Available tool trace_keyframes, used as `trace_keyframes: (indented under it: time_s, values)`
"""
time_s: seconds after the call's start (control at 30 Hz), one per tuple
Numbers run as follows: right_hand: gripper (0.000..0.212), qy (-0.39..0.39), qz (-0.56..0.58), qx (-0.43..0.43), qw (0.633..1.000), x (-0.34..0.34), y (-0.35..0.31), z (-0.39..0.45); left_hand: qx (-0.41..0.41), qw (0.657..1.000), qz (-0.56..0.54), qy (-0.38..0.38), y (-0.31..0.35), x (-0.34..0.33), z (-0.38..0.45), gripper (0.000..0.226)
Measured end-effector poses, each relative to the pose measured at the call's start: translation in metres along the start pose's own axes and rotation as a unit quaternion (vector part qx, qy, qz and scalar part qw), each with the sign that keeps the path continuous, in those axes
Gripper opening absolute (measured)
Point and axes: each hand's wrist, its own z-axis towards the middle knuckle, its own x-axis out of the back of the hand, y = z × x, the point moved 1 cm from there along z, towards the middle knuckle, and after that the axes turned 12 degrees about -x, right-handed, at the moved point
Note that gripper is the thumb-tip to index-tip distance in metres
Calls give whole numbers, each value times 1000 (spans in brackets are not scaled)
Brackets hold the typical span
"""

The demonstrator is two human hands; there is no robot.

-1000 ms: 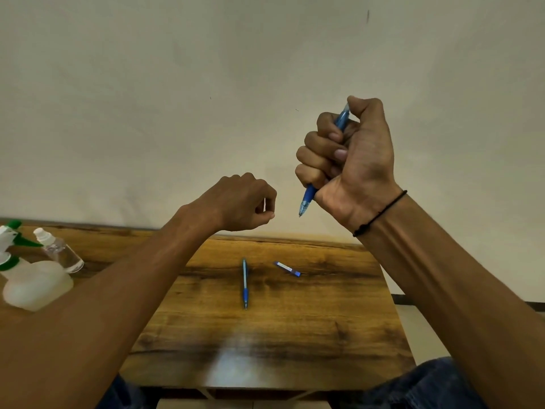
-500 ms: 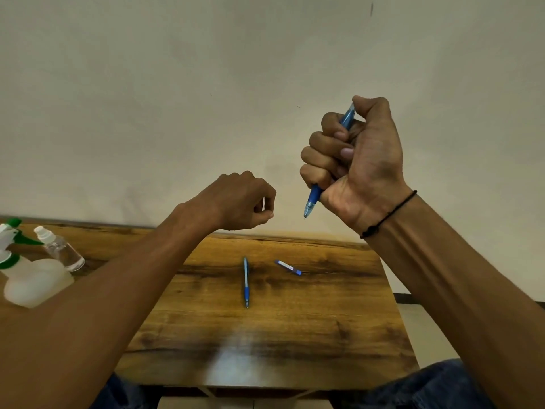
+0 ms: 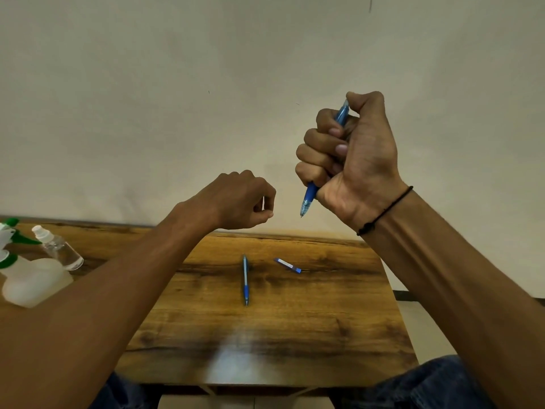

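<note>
At centre right, a blue pen [image 3: 309,199] is gripped near-upright in the fisted right hand [image 3: 354,160], tip aimed down-left at the nearby left hand [image 3: 233,202], which is curled, with any pinched contents not discernible.

Soft, dim indoor light; a pale glare patch on the wooden table [image 3: 339,320] near edge; wide-angle bending at the edges.

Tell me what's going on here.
A person sits at a wooden table, both hands raised above it. The right hand holds a blue pen in a fist grip, tip down. The left hand is curled beside it; whether it pinches anything is unclear. A second pen and a small blue-white piece lie on the table.
</note>
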Motion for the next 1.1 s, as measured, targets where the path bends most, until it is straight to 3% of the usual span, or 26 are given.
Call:
trace_keyframes:
  time_s: [1.1]
  values:
    - [53,10,-8,-15,1000,-1,3,2,-8,1000,3,-8,6,2,2,12]
